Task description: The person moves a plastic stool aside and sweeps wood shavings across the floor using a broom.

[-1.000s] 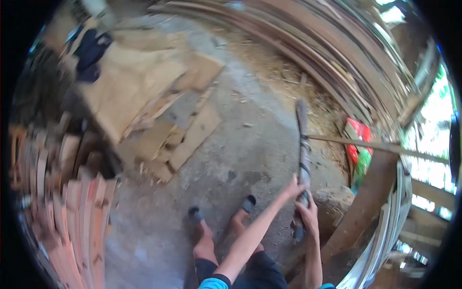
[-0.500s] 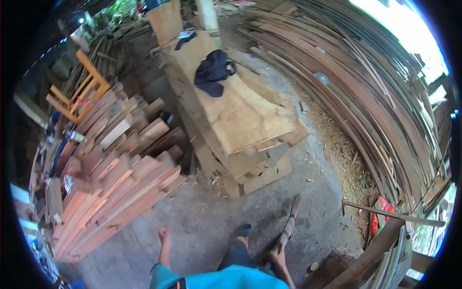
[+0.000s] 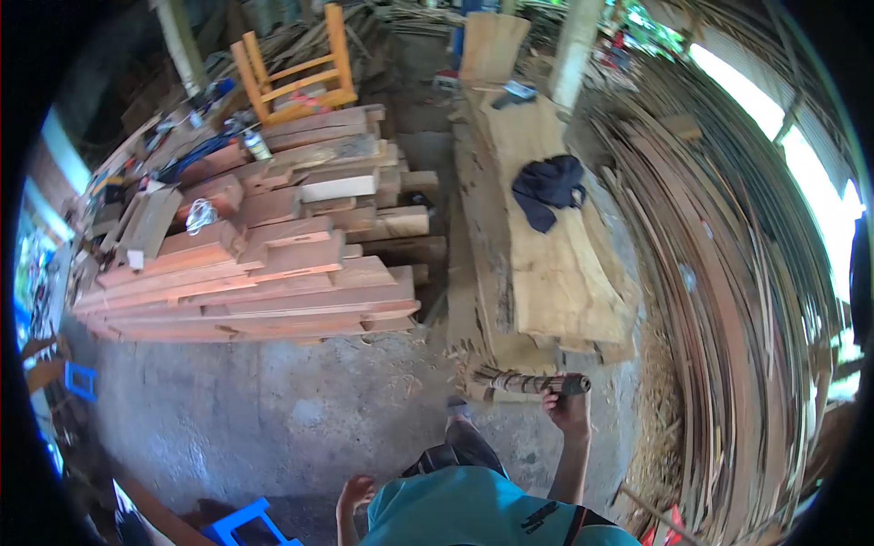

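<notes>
My right hand (image 3: 569, 411) is closed around a short bundle of thin sticks (image 3: 526, 382), like a hand broom, near its thick bound end. The bundle lies level in front of my body, its frayed tips pointing left, by the near end of the wide wooden slabs (image 3: 560, 282). My left hand (image 3: 358, 491) hangs low beside my body with nothing visible in it, its fingers loosely curled and apart.
Stacked reddish beams (image 3: 255, 291) fill the left side, with an orange wooden frame (image 3: 296, 73) behind them. Dark cloth (image 3: 548, 189) lies on the slabs. Long boards (image 3: 728, 273) line the right. A blue stool (image 3: 250, 525) stands at lower left.
Both hands were on the bundle at first; then my left hand came off it. My right hand has raised the bundle and turned it sideways. The view has swung toward the beams.
</notes>
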Demonstrator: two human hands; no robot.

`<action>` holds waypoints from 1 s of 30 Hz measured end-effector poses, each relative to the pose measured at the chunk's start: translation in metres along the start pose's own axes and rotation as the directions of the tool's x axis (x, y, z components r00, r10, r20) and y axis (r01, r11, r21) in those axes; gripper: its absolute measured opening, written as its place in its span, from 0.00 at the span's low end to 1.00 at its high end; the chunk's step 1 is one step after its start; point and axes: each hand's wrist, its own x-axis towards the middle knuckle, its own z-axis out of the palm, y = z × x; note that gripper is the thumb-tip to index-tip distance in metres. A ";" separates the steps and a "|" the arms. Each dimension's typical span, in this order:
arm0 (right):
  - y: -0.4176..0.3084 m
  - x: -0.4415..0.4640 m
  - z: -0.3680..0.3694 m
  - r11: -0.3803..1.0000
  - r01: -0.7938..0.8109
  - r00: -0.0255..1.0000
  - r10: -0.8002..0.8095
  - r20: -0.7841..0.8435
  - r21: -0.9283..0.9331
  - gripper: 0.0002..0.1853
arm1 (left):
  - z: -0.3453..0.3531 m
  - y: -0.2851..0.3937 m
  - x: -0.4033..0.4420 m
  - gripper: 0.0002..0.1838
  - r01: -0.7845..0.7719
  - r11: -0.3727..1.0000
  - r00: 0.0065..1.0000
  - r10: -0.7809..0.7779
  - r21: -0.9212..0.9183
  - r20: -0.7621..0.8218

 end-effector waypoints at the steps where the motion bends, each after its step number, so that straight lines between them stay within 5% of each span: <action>1: -0.001 0.018 0.019 0.998 -0.003 1.000 0.003 0.010 -0.057 0.10 | 0.001 0.008 -0.011 0.08 -0.134 0.988 0.986 0.140 0.074 -0.087; 4: 0.000 0.075 0.080 0.978 0.011 0.995 0.010 0.100 -0.208 0.09 | -0.031 0.029 0.004 0.07 0.000 0.991 0.986 -0.023 -0.137 -0.168; 8: 0.003 0.216 0.127 0.984 -0.067 0.953 0.111 0.281 -0.163 0.12 | -0.072 0.087 0.078 0.10 -0.137 0.929 0.956 0.034 -0.343 -0.290; 9: 0.002 0.236 0.158 0.985 -0.087 0.969 0.118 0.215 -0.147 0.13 | -0.068 0.116 0.091 0.11 -0.249 0.906 0.913 0.102 -0.341 -0.396; 12: 0.042 0.298 0.248 0.983 -0.132 0.985 0.144 0.090 -0.130 0.19 | -0.088 0.177 0.115 0.14 -0.128 0.944 0.961 0.043 -0.304 -0.273; 15: 0.073 0.370 0.309 0.941 -0.066 0.972 0.136 0.191 -0.332 0.20 | -0.097 0.217 0.087 0.14 -0.504 0.864 0.835 0.482 -0.018 -0.267; 16: 0.091 0.405 0.312 0.931 -0.021 0.951 0.132 0.280 -0.366 0.19 | -0.099 0.213 0.078 0.15 -0.479 0.862 0.846 0.402 -0.167 -0.351; 18: 0.127 0.456 0.332 0.945 -0.089 0.986 0.129 0.109 -0.315 0.13 | -0.115 0.198 0.060 0.15 -0.438 0.782 0.854 0.207 -0.444 -0.478; 20: 0.162 0.503 0.339 0.909 -0.233 0.960 0.272 0.067 -0.346 0.11 | -0.143 0.143 0.059 0.14 -0.323 0.825 0.845 0.031 -0.463 -0.535; 22: 0.197 0.525 0.370 0.946 -0.317 0.946 0.311 -0.090 -0.071 0.11 | -0.166 0.110 0.049 0.14 -0.258 0.824 0.818 -0.091 -0.504 -0.568; 23: 0.215 0.538 0.378 0.957 -0.163 0.981 0.182 0.061 -0.240 0.11 | -0.179 0.101 0.039 0.13 -0.250 0.808 0.788 -0.150 -0.533 -0.597; 24: 0.237 0.519 0.407 0.918 -0.132 0.991 0.130 -0.032 -0.375 0.10 | -0.197 0.097 0.034 0.13 -0.244 0.769 0.757 -0.230 -0.591 -0.612; 26: 0.268 0.554 0.402 0.738 -0.194 0.946 0.315 0.077 -0.647 0.11 | -0.242 0.087 0.030 0.12 -0.238 0.682 0.692 -0.380 -0.691 -0.614; 27: 0.284 0.556 0.398 0.705 -0.087 0.971 0.218 0.099 -0.704 0.14 | -0.270 0.078 0.036 0.10 -0.279 0.650 0.672 -0.393 -0.707 -0.627; 29: 0.323 0.562 0.409 0.597 0.145 0.975 0.050 0.217 -0.789 0.19 | -0.350 0.046 0.060 0.11 -0.363 0.520 0.815 -0.225 -0.773 -0.534; 30: 0.335 0.562 0.418 0.568 0.067 0.991 0.054 0.119 -0.820 0.26 | -0.372 0.032 0.071 0.11 -0.394 0.434 0.860 -0.135 -0.810 -0.491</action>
